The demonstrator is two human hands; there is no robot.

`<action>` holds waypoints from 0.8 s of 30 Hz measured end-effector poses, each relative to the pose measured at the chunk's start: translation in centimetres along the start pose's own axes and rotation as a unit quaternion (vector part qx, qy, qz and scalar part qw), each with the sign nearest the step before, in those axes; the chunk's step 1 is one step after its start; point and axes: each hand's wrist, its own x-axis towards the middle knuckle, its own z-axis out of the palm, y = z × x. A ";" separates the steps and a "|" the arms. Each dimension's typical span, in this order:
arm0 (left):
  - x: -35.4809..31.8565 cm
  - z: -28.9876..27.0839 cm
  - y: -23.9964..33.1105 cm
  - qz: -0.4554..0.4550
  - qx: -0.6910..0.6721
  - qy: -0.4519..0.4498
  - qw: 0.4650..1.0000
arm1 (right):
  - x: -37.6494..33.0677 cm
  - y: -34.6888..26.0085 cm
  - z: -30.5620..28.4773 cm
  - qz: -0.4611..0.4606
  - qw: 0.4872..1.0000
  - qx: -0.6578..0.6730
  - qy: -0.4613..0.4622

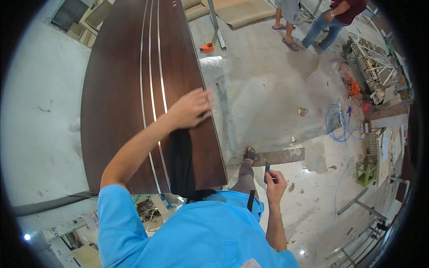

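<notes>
- A light blue shirt (192, 232) lay nearest, filling the space below both hands.
- The left hand (193, 108) was over the brown board (116, 102), near its right edge; its fingers were slightly bent and blurred, and I could not tell whether they pressed on the board or gripped anything.
- The right hand (275, 185) had its thumb and fingers clamped on a small dark flat piece (267, 172), which stuck up above the grip, well apart from the board.
- Three shiny strips (150, 58) ran lengthwise along the board, passing to the left of the left hand.
- A black cloth (181, 156) stretched from just under the left wrist down toward the waist.
- A sandalled foot (250, 155) showed up and to the left of the right hand's grip.
- An orange tool (207, 47) lay on the floor beyond the left hand.
- Well to the right of the right hand were a coiled blue hose (337, 123), farther up, and a green crate (365, 173).
- Two people (333, 24) stood far beyond both hands.
</notes>
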 end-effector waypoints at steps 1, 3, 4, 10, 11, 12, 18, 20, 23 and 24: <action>-0.5 0.0 0.6 0.038 -0.021 -0.025 0.999 | 1.2 -0.3 0.7 -0.014 1.000 -0.004 -0.009; -0.4 -0.1 0.3 -0.007 0.033 -0.018 0.999 | 4.2 -0.8 2.4 -0.042 0.999 0.000 -0.034; -0.1 -0.2 -0.1 -0.028 0.057 -0.026 0.998 | 5.8 -0.9 3.4 -0.053 0.997 0.008 -0.048; 1.3 0.7 1.2 -0.098 0.053 -0.029 0.993 | 18.4 -3.2 11.8 -0.085 0.990 0.029 -0.109; 0.4 0.9 2.8 -0.075 0.039 -0.053 0.995 | 20.3 -4.5 13.4 -0.087 0.989 0.034 -0.113; -0.6 1.1 4.6 -0.080 0.022 -0.056 0.995 | 22.1 -6.0 15.0 -0.136 0.983 0.041 -0.115; -5.1 1.0 14.8 -0.022 -0.091 -0.101 0.991 | 24.8 -11.8 22.6 -0.270 0.946 0.068 -0.167; -6.4 1.1 17.0 -0.028 -0.127 -0.114 0.985 | 23.9 -10.9 23.9 -0.354 0.914 0.043 -0.191; -9.4 1.1 18.1 -0.047 -0.129 -0.090 0.986 | 21.8 -8.7 23.7 -0.475 0.867 0.019 -0.151; -10.8 0.9 17.8 -0.096 -0.118 -0.087 0.985 | 20.7 -8.0 23.0 -0.487 0.862 0.013 -0.144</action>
